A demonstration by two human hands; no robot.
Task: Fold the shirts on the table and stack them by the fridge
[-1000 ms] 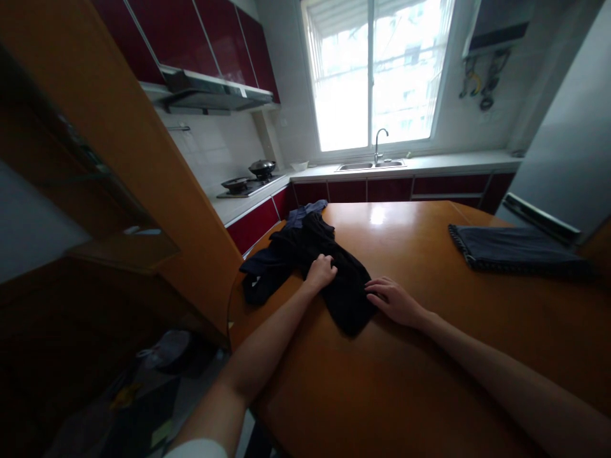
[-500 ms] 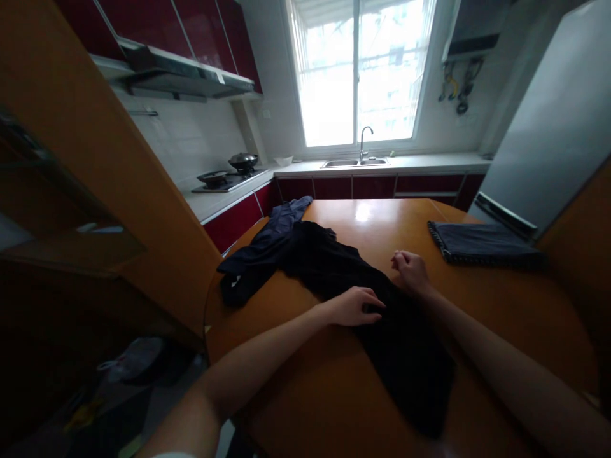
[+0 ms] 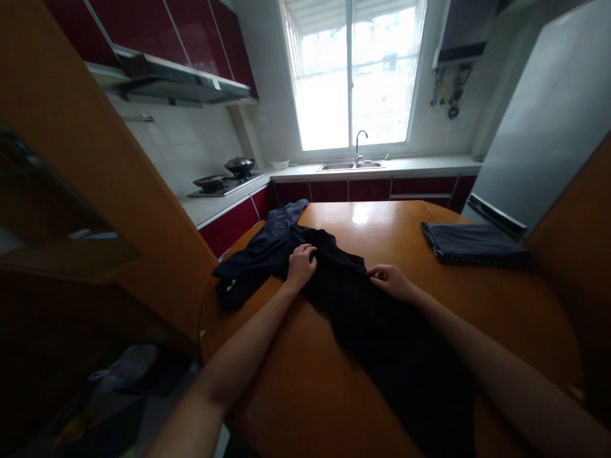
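Note:
A long black garment, apparently trousers [image 3: 382, 343], stretches over the wooden table [image 3: 296, 369] from the middle toward my body. Near its far end, my left hand [image 3: 301, 266] presses down with curled fingers closed on the cloth. My right hand [image 3: 389, 280] pinches the right edge of the same cloth between thumb and fingers. Beyond my left hand lies a crumpled dark navy garment [image 3: 258, 254], touching the black cloth. A greyish-blue piece of clothing [image 3: 289, 213] is heaped at its far end.
A folded dark grey cloth with a beaded or fringed edge [image 3: 475, 243] lies at the table's right. A wooden cabinet frame [image 3: 157, 210] borders the left side. Farther back are a stove with a lidded pan [image 3: 238, 166], a sink [image 3: 338, 166] and a fridge [image 3: 539, 133].
The black trousers have gone from a bunched, shorter shape to lying stretched toward me. My left hand moved right, then back to the far end; my right hand has come onto the cloth's edge.

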